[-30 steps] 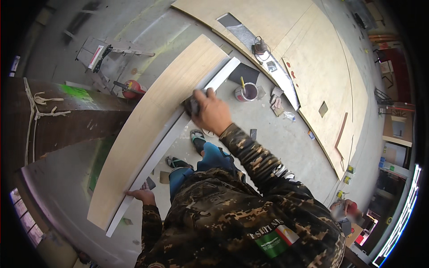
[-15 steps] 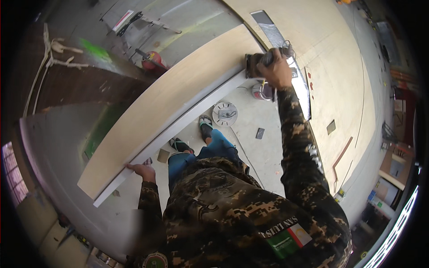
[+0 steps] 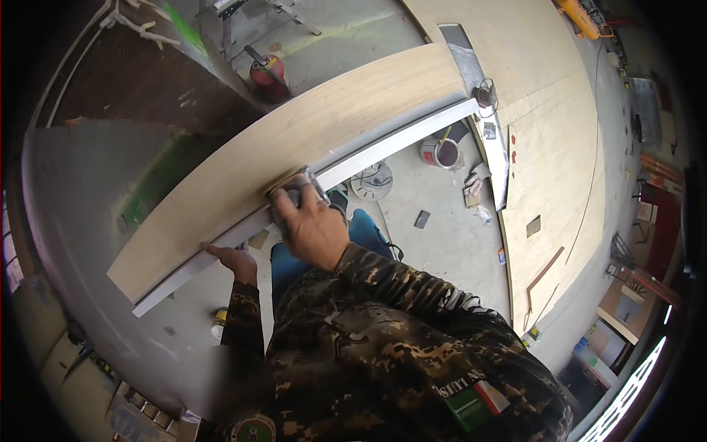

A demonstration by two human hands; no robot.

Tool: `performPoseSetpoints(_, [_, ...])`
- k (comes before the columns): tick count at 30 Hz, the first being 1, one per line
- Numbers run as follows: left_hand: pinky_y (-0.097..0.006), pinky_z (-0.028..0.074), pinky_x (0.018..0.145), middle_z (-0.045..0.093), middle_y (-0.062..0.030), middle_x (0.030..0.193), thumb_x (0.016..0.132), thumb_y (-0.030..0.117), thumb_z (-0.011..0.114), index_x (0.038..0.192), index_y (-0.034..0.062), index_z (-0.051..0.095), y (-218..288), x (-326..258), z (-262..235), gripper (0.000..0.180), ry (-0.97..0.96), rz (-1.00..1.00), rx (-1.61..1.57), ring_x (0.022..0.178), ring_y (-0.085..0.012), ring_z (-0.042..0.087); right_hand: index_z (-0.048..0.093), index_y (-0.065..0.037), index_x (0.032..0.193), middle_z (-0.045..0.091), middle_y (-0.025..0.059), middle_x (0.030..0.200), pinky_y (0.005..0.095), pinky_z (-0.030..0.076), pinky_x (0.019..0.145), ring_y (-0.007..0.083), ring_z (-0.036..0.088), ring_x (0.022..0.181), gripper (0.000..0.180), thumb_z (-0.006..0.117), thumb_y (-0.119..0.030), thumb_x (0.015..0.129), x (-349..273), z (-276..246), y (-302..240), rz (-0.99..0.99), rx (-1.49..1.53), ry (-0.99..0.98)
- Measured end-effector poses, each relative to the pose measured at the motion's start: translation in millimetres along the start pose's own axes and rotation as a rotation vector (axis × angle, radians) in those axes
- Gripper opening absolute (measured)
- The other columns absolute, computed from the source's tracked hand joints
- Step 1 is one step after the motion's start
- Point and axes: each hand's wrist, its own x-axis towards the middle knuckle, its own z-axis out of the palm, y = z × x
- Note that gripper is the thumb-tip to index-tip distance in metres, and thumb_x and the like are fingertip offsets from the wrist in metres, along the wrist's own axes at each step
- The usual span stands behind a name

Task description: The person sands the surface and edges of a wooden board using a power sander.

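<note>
A long pale wooden panel (image 3: 368,99) with one curved side stretches across in front of me, a white-grey strip (image 3: 412,140) running along its near, straight side. My left hand (image 3: 234,260) grips that near side towards the panel's left end, thumb on top; its other fingers are partly hidden. Around a dark sanding block (image 3: 303,179) my right hand (image 3: 313,227) is closed, slightly blurred. The block rests on the panel near its middle, along the near edge. Its underside is hidden.
Below the panel, on the floor, are a paint can (image 3: 446,153), a round white lid (image 3: 372,180) and a small dark rectangular piece (image 3: 422,219). A red fire extinguisher (image 3: 271,76) stands beyond. Large plywood sheets (image 3: 552,155) lie to the right.
My right hand has slid the sanding block from the panel's right end leftward to its middle. The left hand keeps its grip on the near edge. The view has shifted slightly.
</note>
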Motion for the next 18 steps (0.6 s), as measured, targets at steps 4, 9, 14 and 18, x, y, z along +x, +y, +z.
performPoseSetpoints(4, [-0.056,0.020,0.123,0.027,-0.0115,0.164,0.097,0.076,0.034,0.161,0.0139,0.018,3,-6,2,0.090,-0.009,0.007,0.022,0.149,-0.0327,0.029,0.048,-0.016,0.139,0.045,0.0341,0.136,0.0505,0.060,0.074,0.0513,0.059,0.114,0.062,0.069,-0.017,0.081,-9,-17,0,0.092,-0.127,-0.087])
performPoseSetpoints(9, [-0.057,0.021,0.123,0.025,-0.0117,0.165,0.099,0.072,0.033,0.161,0.0155,0.019,9,-22,17,0.084,0.104,-0.005,0.032,0.151,-0.0339,0.026,0.053,-0.010,0.135,0.063,0.0234,0.108,0.0480,0.057,0.059,0.0434,0.067,0.074,0.065,0.079,-0.029,0.079,-20,-66,112,0.157,-0.242,0.219])
performPoseSetpoints(14, [-0.059,0.021,0.122,0.028,-0.0098,0.164,0.100,0.069,0.035,0.160,0.0159,0.022,4,-19,13,0.081,0.155,0.032,0.001,0.150,-0.0338,0.028,0.055,-0.007,0.138,0.062,0.0186,0.110,0.0440,0.055,0.084,0.0341,0.066,0.100,0.069,0.082,-0.026,0.078,2,-177,182,0.456,-0.273,0.243])
performPoseSetpoints(18, [-0.057,0.024,0.122,0.031,-0.0127,0.163,0.100,0.067,0.038,0.160,0.0142,0.024,0,-19,18,0.081,0.250,0.027,-0.042,0.149,-0.0340,0.030,0.054,-0.013,0.143,0.060,0.0192,0.117,0.0427,0.055,0.091,0.0346,0.066,0.105,0.070,0.079,-0.019,0.077,5,-228,213,0.455,-0.361,0.235])
